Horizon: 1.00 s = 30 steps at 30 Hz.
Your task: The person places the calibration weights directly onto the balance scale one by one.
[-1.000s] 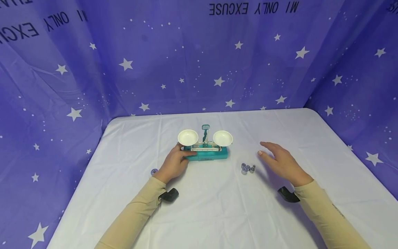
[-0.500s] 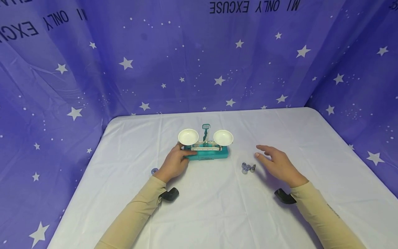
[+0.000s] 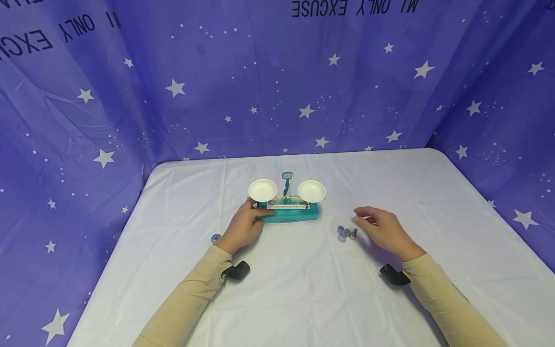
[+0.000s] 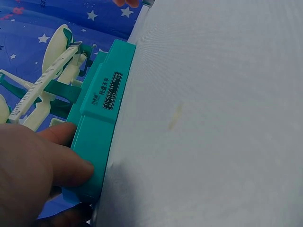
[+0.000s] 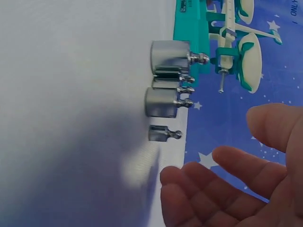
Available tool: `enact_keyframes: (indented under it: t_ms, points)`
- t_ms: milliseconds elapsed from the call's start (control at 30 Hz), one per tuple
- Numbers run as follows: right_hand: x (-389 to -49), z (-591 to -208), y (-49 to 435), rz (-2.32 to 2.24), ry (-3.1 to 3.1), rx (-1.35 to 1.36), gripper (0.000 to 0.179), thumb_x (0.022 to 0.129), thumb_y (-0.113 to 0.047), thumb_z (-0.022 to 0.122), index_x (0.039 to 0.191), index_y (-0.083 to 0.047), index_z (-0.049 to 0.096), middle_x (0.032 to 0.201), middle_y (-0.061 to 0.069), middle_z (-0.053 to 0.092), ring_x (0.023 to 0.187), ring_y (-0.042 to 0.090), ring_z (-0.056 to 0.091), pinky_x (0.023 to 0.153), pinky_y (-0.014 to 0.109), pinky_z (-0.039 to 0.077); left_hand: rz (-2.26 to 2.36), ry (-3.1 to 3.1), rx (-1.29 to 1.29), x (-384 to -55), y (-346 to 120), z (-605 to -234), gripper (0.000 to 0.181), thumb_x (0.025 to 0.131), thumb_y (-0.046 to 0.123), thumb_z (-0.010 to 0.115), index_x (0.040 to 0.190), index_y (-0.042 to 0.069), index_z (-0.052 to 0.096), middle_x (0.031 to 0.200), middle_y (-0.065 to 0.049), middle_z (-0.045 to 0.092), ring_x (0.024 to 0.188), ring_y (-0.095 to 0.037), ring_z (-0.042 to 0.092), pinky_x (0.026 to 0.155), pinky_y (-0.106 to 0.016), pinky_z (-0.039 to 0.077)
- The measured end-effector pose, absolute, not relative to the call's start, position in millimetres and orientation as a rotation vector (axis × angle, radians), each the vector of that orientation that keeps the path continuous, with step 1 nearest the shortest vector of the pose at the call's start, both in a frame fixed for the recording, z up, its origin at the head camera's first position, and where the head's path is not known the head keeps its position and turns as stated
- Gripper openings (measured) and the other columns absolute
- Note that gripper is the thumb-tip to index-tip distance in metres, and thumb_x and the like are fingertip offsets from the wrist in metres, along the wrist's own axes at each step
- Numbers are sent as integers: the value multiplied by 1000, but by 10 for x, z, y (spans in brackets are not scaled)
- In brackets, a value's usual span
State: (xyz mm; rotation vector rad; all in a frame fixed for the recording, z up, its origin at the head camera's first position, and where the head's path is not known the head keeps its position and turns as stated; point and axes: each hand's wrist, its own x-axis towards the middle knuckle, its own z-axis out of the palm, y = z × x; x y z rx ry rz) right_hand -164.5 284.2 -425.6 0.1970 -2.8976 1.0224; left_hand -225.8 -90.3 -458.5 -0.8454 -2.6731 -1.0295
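A green pan balance with two white pans stands on the white table. My left hand grips the left end of its base; in the left wrist view the thumb lies on the front of the green base. Both the left pan and the right pan hold nothing. Several metal weights with knobs stand in a cluster right of the balance. My right hand hovers just right of them, fingers loosely bent and holding nothing. The smallest weight is nearest its fingers.
One round weight-like piece sits beside my left wrist, partly hidden by it. White cloth covers the table. A purple curtain with white stars rises behind it and along both sides.
My right hand has moved left and slightly toward the front, closer to the weights, its fingers and thumb drawing nearer together. The left hand stays on the balance.
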Motion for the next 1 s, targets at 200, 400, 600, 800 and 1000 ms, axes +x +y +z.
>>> enact_keyframes:
  t_ms: [200, 400, 600, 800, 1000]
  points:
    - [-1652, -4287, 2809, 1094, -2897, 190, 29, 95, -16, 67, 118, 1, 73, 109, 17, 77, 86, 16, 68, 68, 23, 51, -1025, -2679, -845, -2264, -906, -4579, 39, 86, -8, 57, 115, 7, 79, 147, -28, 50, 140, -44, 47, 117, -57, 39]
    - [-1646, -4304, 2785, 1096, -2915, 177, 24, 90, -4, 67, 112, 1, 75, 108, 17, 77, 91, 20, 70, 73, 21, 52, -1033, -2678, -848, -2263, -907, -4561, 39, 86, -8, 57, 115, 7, 78, 146, -28, 51, 140, -43, 47, 117, -57, 39]
    - [-1647, -4334, 2812, 1056, -2927, 193, 23, 85, 1, 68, 106, 0, 77, 101, 15, 78, 91, 25, 72, 74, 22, 54, -1040, -2686, -846, -2253, -909, -4547, 38, 88, -7, 56, 116, 7, 78, 146, -27, 51, 140, -43, 48, 116, -57, 39]
    - [-1660, -4380, 2854, 1032, -2926, 215, 20, 83, 0, 72, 102, -1, 78, 98, 13, 78, 87, 22, 72, 71, 20, 54, -1044, -2693, -848, -2255, -913, -4554, 38, 88, -7, 56, 116, 7, 78, 147, -27, 50, 141, -42, 46, 118, -57, 38]
    - [-1669, -4419, 2873, 1008, -2926, 224, 15, 82, -2, 75, 96, -5, 80, 95, 11, 78, 84, 18, 71, 70, 20, 54, -1035, -2697, -847, -2257, -920, -4573, 39, 87, -7, 56, 116, 7, 78, 148, -27, 50, 142, -43, 46, 118, -57, 38]
